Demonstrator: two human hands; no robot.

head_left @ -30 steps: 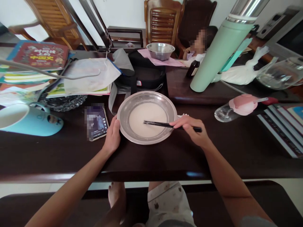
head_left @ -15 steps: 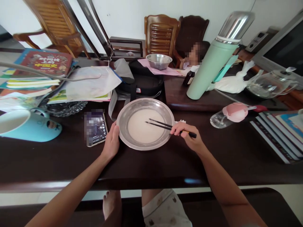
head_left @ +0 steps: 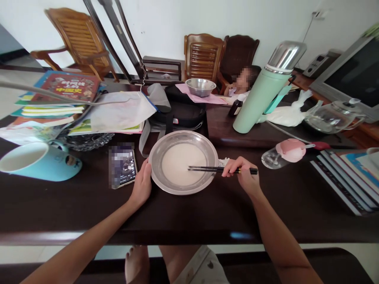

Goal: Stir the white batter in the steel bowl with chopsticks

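Observation:
A wide metal basin point(head_left: 155, 173) stands on the dark wooden table, holding a milky white liquid point(head_left: 180, 161). My left hand point(head_left: 142, 184) is closed on the basin's left rim, its thumb along the outside. In my right hand point(head_left: 244, 173), just beyond the right rim, a pair of black chopsticks point(head_left: 211, 169) is gripped near the thick ends. Their tips reach over the middle of the basin, at the surface of the liquid. Left of my left hand lies a phone point(head_left: 126, 165) with its screen lit.
At left are a blue mug point(head_left: 44, 161), a glass dish point(head_left: 89, 141) and stacked books point(head_left: 68, 87). Behind the basin sit a black bag point(head_left: 183, 112) and a small metal bowl point(head_left: 200, 86). A green thermos point(head_left: 260, 100), a pink-lidded cup point(head_left: 284, 154) and notebooks point(head_left: 346, 177) stand right. Someone sits beyond the table.
My right hand has shifted a little to the right, and the chopsticks now lie more level, pointing left. My left hand keeps its hold on the basin. The whole view has tilted slightly upward.

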